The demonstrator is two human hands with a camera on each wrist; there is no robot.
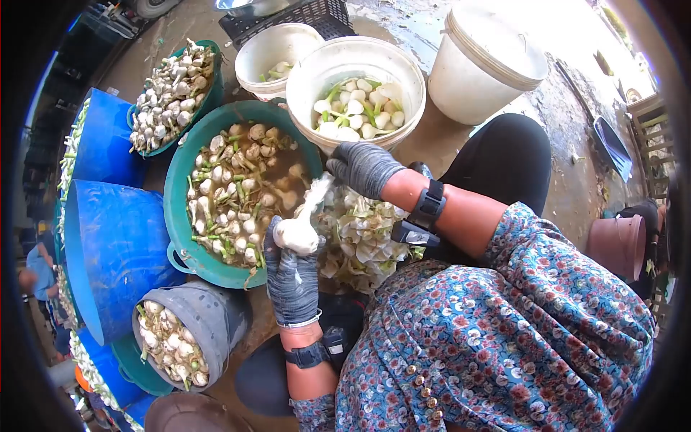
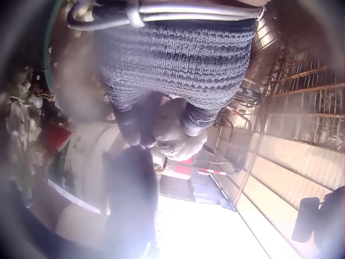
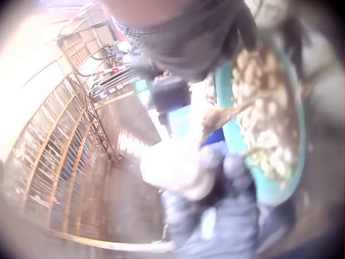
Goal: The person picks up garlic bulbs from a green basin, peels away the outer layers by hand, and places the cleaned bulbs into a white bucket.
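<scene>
A white garlic bulb point(image 1: 296, 235) with a thick stem sits in my left hand point(image 1: 294, 281), which wears a grey knit glove and grips it from below. Loose papery skin point(image 1: 319, 189) stretches from the stem up to the fingers of my right hand point(image 1: 363, 168), gloved alike, curled and pinching there. Under the hands lies a heap of peeled garlic skins point(image 1: 363, 237). The right wrist view shows the bulb point(image 3: 178, 167) blurred and bright, held by the left hand point(image 3: 215, 221). Both hands are beside a green tub point(image 1: 209, 270) of garlic in brown water.
Beyond the right hand stands a white bucket point(image 1: 403, 61) of peeled bulbs, with another white bucket point(image 1: 252, 54) behind. A lidded white bucket point(image 1: 482, 72) is at the upper right. Blue barrels point(image 1: 119, 252) and a grey bucket point(image 1: 227, 324) of garlic line the left.
</scene>
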